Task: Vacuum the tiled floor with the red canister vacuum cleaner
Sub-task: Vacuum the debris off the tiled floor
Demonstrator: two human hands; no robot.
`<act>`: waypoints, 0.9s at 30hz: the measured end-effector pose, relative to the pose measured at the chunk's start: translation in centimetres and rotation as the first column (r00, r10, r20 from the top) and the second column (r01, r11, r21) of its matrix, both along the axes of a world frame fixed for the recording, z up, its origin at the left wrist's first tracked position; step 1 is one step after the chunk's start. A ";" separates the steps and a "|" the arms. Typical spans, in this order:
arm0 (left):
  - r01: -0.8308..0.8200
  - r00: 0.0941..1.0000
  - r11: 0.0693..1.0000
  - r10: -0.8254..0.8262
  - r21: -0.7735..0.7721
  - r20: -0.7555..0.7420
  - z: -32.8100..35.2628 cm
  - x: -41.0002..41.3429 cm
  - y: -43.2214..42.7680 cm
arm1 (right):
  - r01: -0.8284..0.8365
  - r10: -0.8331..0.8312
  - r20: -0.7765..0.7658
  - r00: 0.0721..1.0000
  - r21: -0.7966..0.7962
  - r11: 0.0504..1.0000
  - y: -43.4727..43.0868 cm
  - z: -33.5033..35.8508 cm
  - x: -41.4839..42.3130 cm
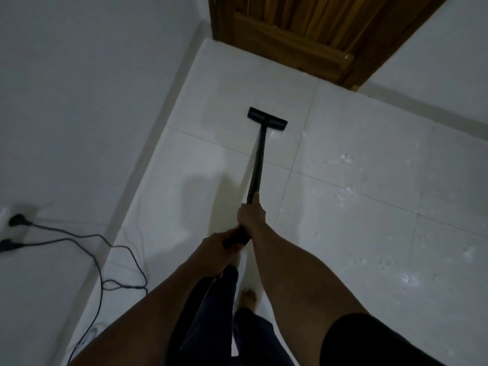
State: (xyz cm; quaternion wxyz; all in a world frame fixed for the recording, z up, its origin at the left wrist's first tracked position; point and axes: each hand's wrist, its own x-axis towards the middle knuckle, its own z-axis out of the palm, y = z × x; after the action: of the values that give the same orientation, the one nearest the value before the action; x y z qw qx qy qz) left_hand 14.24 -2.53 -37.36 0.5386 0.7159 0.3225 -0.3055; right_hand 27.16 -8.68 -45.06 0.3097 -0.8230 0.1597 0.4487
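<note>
Home rm: tiled floor (343, 233), wood door (290, 27).

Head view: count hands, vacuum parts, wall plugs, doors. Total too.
Hands: 2 (left hand, right hand)
Vacuum parts: 2 (black wand, gripped by both hands; floor nozzle); canister not in view
Wall plugs: 2 (upper plug, lower plug)
Doors: 1 (wooden door)
Total: 7
</note>
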 end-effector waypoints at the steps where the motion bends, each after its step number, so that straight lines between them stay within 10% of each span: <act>1: -0.009 1.000 1.000 0.009 -0.001 -0.002 -0.5 1.1 1.2 | 0.017 -0.017 0.012 1.000 -0.007 1.000 1.1 -0.5 1.0; 27: -0.027 0.993 0.998 0.034 -0.063 0.112 -6.9 18.4 12.0 | 0.046 -0.038 0.099 0.994 -0.079 0.996 12.1 -5.8 19.0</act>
State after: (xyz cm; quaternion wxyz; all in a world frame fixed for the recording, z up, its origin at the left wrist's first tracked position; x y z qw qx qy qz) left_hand 32.65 9.46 -44.30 0.5824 0.7101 0.2930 -0.2660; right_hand 46.17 3.41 -50.90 0.2929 -0.8522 0.1797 0.3945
